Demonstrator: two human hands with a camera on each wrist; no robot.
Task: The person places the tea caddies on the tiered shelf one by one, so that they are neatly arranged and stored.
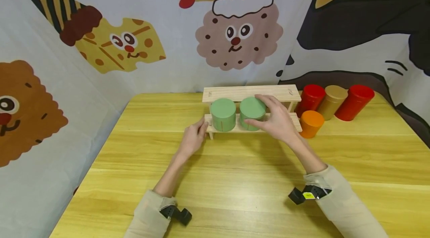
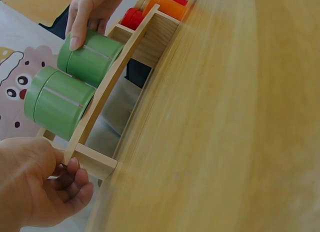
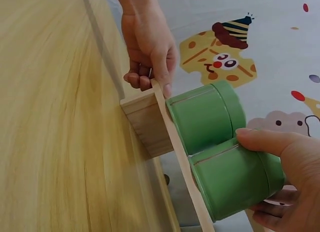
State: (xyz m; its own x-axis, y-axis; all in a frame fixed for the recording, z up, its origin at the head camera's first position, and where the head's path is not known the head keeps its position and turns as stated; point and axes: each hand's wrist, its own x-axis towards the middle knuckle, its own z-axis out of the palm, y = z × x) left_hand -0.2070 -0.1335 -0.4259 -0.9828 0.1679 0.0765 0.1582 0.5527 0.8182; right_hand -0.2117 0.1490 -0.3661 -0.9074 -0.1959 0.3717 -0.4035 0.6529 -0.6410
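Observation:
A two-tier wooden rack [image 1: 252, 92] stands at the back of the table. Two green lidded canisters sit side by side on its lower tier: the left canister [image 1: 223, 115] and the right canister [image 1: 249, 109]. My right hand [image 1: 278, 118] holds the right canister, thumb on the near side and fingers around the far side; its base meets the board in the right wrist view. At the lower tier's left end, my left hand [image 1: 193, 139] pinches the board [image 2: 107, 94], thumb on top and fingers curled beneath.
Right of the rack stand a red canister [image 1: 309, 98], a gold canister [image 1: 332, 102], another red canister [image 1: 354, 103] and a shorter orange canister [image 1: 311, 124]. A cloth with cartoon prints [image 1: 181, 44] hangs behind the wooden table [image 1: 215, 185].

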